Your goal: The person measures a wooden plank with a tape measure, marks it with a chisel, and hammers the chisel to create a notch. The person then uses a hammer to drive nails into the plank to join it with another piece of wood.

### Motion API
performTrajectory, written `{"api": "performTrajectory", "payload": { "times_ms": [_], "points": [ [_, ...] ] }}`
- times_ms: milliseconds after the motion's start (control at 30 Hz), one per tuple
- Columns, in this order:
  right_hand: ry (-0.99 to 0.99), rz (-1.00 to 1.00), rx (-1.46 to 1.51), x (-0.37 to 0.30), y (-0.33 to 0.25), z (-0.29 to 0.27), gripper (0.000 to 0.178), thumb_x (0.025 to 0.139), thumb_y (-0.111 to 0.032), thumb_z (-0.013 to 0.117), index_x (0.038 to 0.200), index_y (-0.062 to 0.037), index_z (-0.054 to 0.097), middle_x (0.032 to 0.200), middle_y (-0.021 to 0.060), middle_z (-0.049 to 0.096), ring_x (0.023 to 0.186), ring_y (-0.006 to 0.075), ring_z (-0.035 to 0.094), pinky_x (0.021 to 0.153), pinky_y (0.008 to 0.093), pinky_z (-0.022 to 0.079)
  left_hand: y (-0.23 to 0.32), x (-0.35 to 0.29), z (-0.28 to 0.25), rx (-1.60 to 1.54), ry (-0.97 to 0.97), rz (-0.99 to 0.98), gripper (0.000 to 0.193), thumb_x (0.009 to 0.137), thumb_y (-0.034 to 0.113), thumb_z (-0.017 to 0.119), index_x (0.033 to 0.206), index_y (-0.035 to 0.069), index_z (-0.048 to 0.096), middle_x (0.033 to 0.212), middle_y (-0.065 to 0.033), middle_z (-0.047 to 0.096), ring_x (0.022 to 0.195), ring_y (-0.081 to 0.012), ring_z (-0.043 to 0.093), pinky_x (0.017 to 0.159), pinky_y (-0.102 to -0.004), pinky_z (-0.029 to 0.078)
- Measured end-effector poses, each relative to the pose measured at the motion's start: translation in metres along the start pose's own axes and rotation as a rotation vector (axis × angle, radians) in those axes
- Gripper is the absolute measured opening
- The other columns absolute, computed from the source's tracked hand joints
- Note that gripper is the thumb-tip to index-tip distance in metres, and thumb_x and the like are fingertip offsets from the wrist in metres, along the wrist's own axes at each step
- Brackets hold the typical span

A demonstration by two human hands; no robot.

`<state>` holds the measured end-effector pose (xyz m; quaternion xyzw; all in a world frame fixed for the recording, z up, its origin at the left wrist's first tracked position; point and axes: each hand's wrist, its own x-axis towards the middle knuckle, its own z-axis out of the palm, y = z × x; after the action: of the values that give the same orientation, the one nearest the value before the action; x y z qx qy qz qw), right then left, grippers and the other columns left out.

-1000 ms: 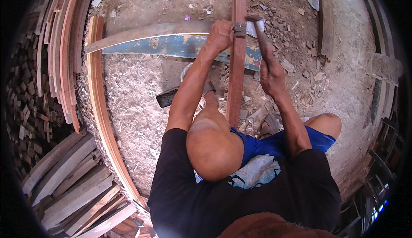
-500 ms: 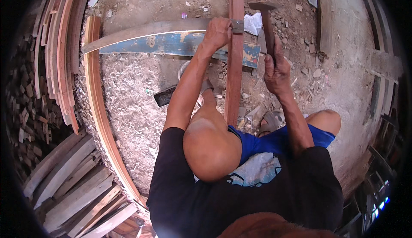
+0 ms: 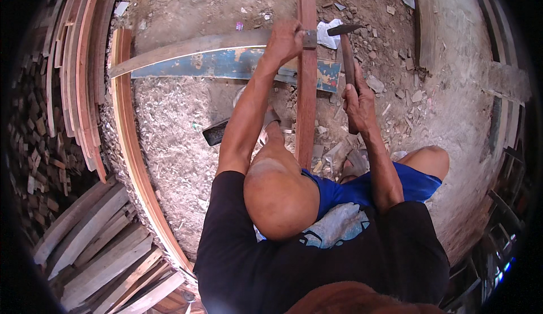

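The red plank (image 3: 306, 116) is seen where it was a second ago, laid upright in the view across the blue board (image 3: 226, 65). The hammer (image 3: 346, 54) is what has shifted. A second ago its head was down beside the metal piece (image 3: 309, 38); half a second ago it was lifted high. Now the head is found lower again, just right of the plank and apart from the metal piece, so a fresh blow is judged to be under way. The right hand (image 3: 359, 102) is wrapped tight round the lower handle. The left hand (image 3: 284, 41) is closed on the metal piece, which is kept pressed to the plank's top end (a chisel, most likely, though its tip cannot be made out).

Around the work, stacked planks (image 3: 96, 246) are piled at the lower left, and a long curved strip (image 3: 127, 144) is laid along the ground beside them. A grey board (image 3: 192, 47) rests against the blue board's upper edge. A dark flat object (image 3: 215, 133) lies beside the left forearm, and a white scrap (image 3: 327, 32) sits right under the hammer head. Rubble is strewn on the ground to the right. Nothing is seen between hammer and metal piece, but the left hand's fingers are held very near the striking spot.
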<state>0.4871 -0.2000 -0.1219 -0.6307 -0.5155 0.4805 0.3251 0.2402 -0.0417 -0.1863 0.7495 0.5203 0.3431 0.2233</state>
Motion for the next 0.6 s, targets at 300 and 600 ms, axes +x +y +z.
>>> {"api": "performTrajectory", "payload": {
  "times_ms": [300, 600],
  "points": [
    [0.059, -0.373, -0.314, 0.006, -0.014, -0.004, 0.066, 0.106, -0.015, 0.058, 0.168, -0.0189, 0.034, 0.102, 0.0233, 0.073, 0.087, 0.0371, 0.071, 0.081, 0.0435, 0.056, -0.010, -0.005, 0.012, 0.108, 0.022, 0.032, 0.017, 0.083, 0.010, 0.076, 0.092, 0.003, 0.063, 0.087, -0.0214, 0.066, 0.088, -0.0435, 0.066, 0.078, -0.0526, 0.053],
    [0.037, -0.441, -0.323, 0.018, -0.040, 0.007, 0.068, 0.101, -0.007, 0.062, 0.165, -0.0171, 0.040, 0.101, 0.0275, 0.070, 0.092, 0.0449, 0.070, 0.079, 0.0492, 0.055, -0.010, -0.011, 0.017, -0.010, 0.088, 0.056, 0.015, 0.084, 0.006, 0.077, 0.093, 0.005, 0.065, 0.086, -0.0187, 0.067, 0.087, -0.0427, 0.066, 0.077, -0.0527, 0.052]
  ]
}}
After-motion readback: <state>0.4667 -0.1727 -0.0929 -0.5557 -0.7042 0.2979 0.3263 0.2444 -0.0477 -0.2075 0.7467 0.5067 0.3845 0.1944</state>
